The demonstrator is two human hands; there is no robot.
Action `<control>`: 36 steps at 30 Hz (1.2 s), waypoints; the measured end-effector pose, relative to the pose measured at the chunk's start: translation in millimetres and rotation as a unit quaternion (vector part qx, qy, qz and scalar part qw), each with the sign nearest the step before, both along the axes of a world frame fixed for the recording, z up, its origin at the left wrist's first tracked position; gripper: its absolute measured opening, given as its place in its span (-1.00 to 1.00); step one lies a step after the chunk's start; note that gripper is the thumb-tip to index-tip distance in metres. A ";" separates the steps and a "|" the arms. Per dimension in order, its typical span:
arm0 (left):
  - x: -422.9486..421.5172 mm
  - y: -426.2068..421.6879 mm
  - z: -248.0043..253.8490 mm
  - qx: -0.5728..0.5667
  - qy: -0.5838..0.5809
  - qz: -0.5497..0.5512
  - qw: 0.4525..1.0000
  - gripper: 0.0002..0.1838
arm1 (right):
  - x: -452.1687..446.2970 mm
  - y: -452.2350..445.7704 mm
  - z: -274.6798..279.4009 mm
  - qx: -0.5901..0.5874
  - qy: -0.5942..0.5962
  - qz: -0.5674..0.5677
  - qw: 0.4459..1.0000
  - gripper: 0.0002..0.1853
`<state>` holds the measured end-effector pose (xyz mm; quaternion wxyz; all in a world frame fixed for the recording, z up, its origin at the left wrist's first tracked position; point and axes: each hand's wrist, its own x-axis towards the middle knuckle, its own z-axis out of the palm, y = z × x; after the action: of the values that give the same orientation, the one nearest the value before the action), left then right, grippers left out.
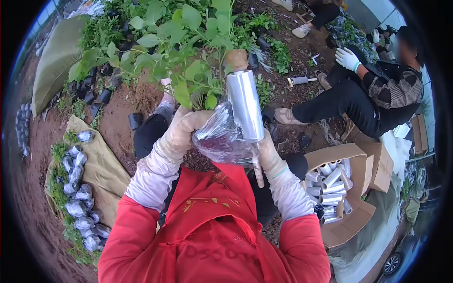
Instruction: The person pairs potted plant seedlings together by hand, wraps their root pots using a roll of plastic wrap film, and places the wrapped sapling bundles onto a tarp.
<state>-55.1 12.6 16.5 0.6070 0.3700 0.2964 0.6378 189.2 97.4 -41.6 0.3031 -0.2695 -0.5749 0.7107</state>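
In the middle of the head view is a leafy green potted plant (188, 61), its dark root ball (219, 134) wrapped in clear plastic film. My left hand (184, 129), in a pale glove, grips the plant beside the wrapped root ball. A shiny roll of stretch film (246, 106) on a stick handle leans against the root ball's right side. My right hand (270, 153), also gloved, is closed around the roll's lower end near the handle. The fingers of both hands are partly hidden.
A cardboard box (344, 236) of film rolls stands at right. Wrapped plants (78, 207) lie in a row on a tan cloth (101, 165) at left. A person (391, 89) in white gloves sits at upper right. Another film roll (298, 80) lies on the soil.
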 end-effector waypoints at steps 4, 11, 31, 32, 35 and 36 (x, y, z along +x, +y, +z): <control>-9.8 5.6 -38.7 0.060 0.071 0.027 0.995 -0.47 | -21.9 -26.1 -28.2 -0.220 0.166 0.036 0.961 -0.29; -21.6 11.4 -10.0 -0.056 -0.056 0.057 0.995 -0.25 | 2.1 -32.0 28.9 0.078 0.082 -0.031 0.993 -0.20; 30.2 33.9 -3.5 -0.060 -0.273 0.038 0.959 -0.51 | -3.1 -66.9 40.2 0.464 -0.145 -0.125 0.865 -0.36; 26.4 40.6 -11.5 -0.063 -0.286 0.033 0.956 -0.54 | -3.4 -65.1 40.0 0.435 -0.147 -0.133 0.878 -0.36; 24.8 53.0 -34.0 -0.089 -0.294 0.071 0.949 -0.58 | -5.9 -59.6 27.8 0.335 -0.094 -0.197 0.917 -0.43; 24.0 49.7 -35.1 -0.081 -0.256 0.094 0.959 -0.60 | -3.1 -59.4 24.8 0.303 -0.126 -0.217 0.919 -0.46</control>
<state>-31.1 62.3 -18.6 0.6282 0.1142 0.2151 0.7389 186.1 37.9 -16.8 0.4423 -0.3701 -0.7238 0.3790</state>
